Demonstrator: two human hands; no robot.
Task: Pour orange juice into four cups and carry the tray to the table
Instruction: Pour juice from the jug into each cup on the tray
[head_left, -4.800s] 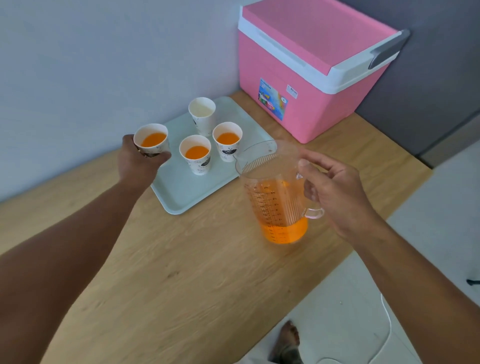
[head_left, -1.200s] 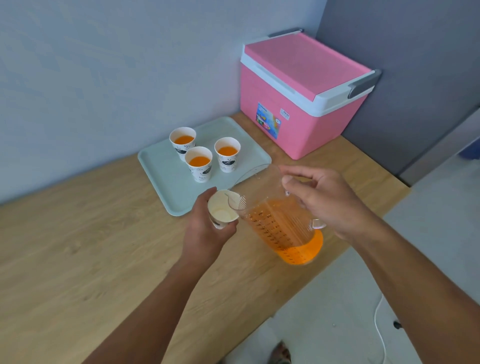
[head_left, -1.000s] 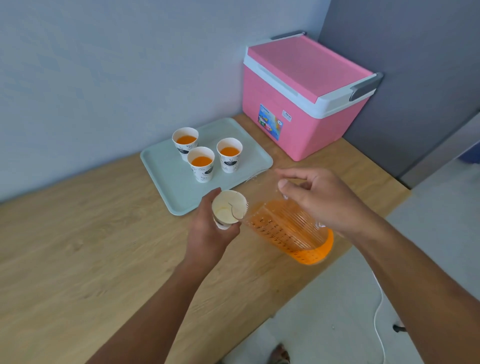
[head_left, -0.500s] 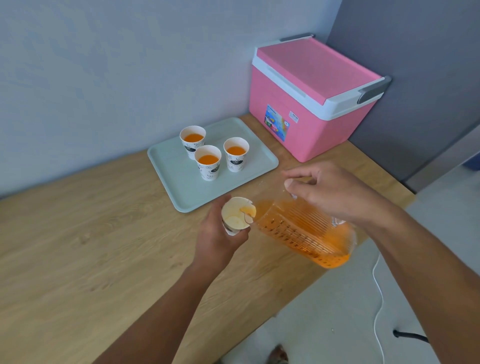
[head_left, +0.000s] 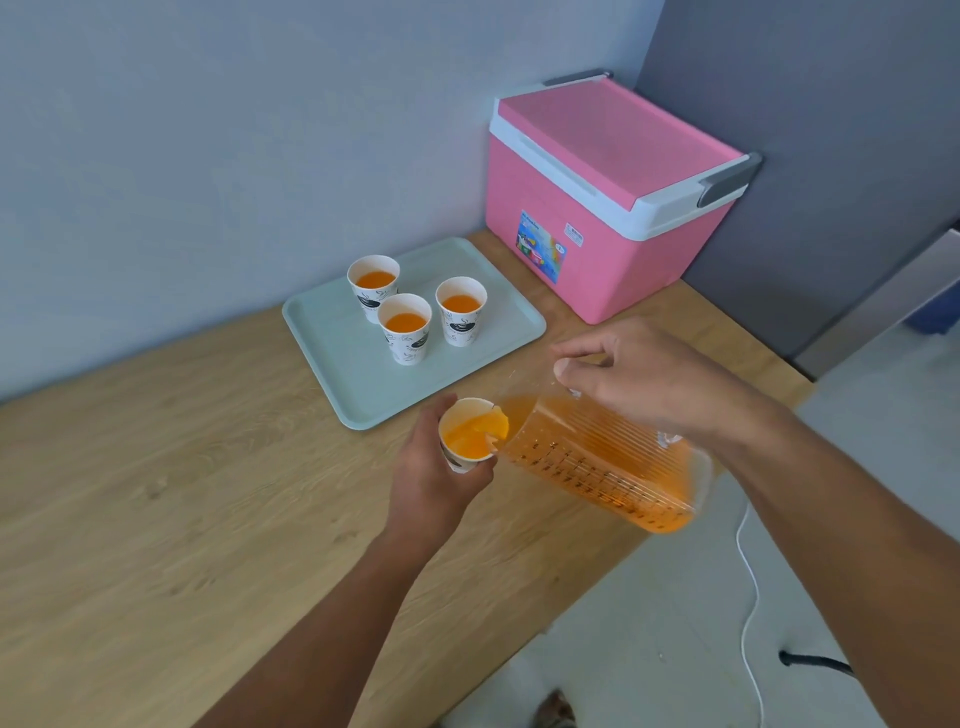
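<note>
My left hand (head_left: 434, 480) grips a white paper cup (head_left: 466, 434) above the wooden counter, just in front of the pale green tray (head_left: 332, 358). My right hand (head_left: 649, 382) holds a clear measuring jug (head_left: 597, 460) of orange juice, tipped steeply to the left with its spout over the cup's rim. Juice is running into the cup, which is partly filled. Three more paper cups with juice stand on the tray: one at the back (head_left: 373, 283), one in the middle (head_left: 404, 327), one to the right (head_left: 461, 309).
A pink cooler box (head_left: 602, 208) with a white rim and grey handles stands at the counter's back right corner against the wall. The wooden counter (head_left: 156, 493) ends at its front edge near my right arm. A white cable (head_left: 748, 608) lies on the floor below.
The jug has tipped further over the cup, and juice now flows into the cup, which was empty a second ago. Both hands have shifted slightly right.
</note>
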